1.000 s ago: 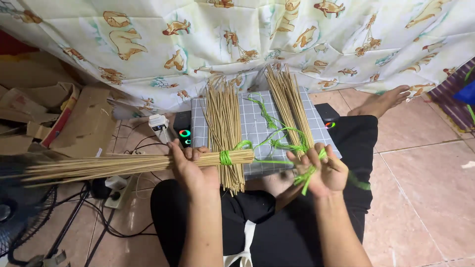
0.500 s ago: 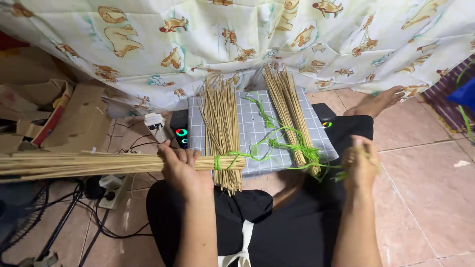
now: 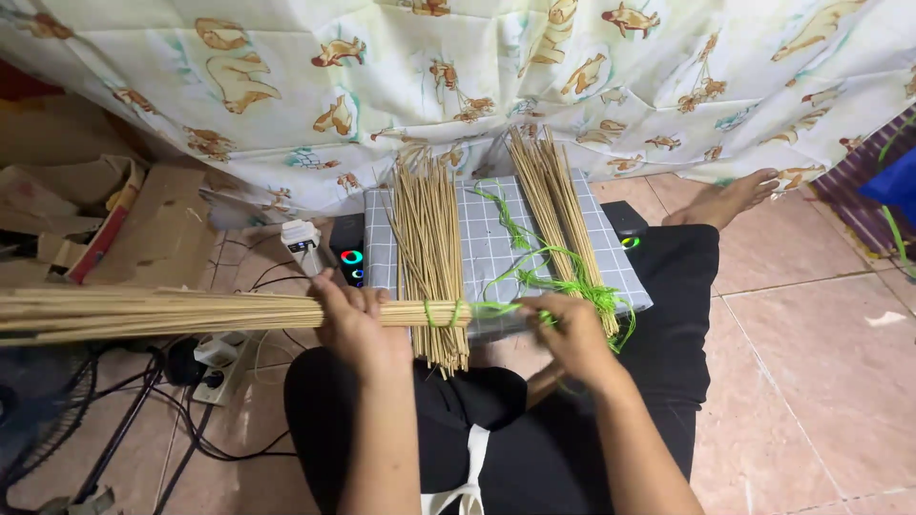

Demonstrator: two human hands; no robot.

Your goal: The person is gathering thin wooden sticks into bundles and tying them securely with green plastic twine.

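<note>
My left hand [image 3: 355, 319] grips a long bundle of thin bamboo sticks [image 3: 162, 312] that lies level and reaches off to the left. A green plastic string [image 3: 441, 313] is wound around the bundle's right end. My right hand [image 3: 570, 329] pinches the loose end of that string just right of the bundle. Two more piles of sticks lie on a grey checked board [image 3: 487, 243] across my lap: a middle pile [image 3: 427, 250] and a right pile [image 3: 556, 212]. Loose green strings [image 3: 534, 267] trail between them.
A patterned cloth [image 3: 458, 76] hangs behind the board. Cardboard pieces [image 3: 114, 224] lie at the left. A power strip [image 3: 218, 358] with cables and a fan [image 3: 38, 420] sit on the tiled floor at lower left. My bare foot [image 3: 725, 198] rests at the right.
My right hand swung out to the right pulling the green string, then came back in close to the bundle's end. The left hand kept hold of the bundle.
</note>
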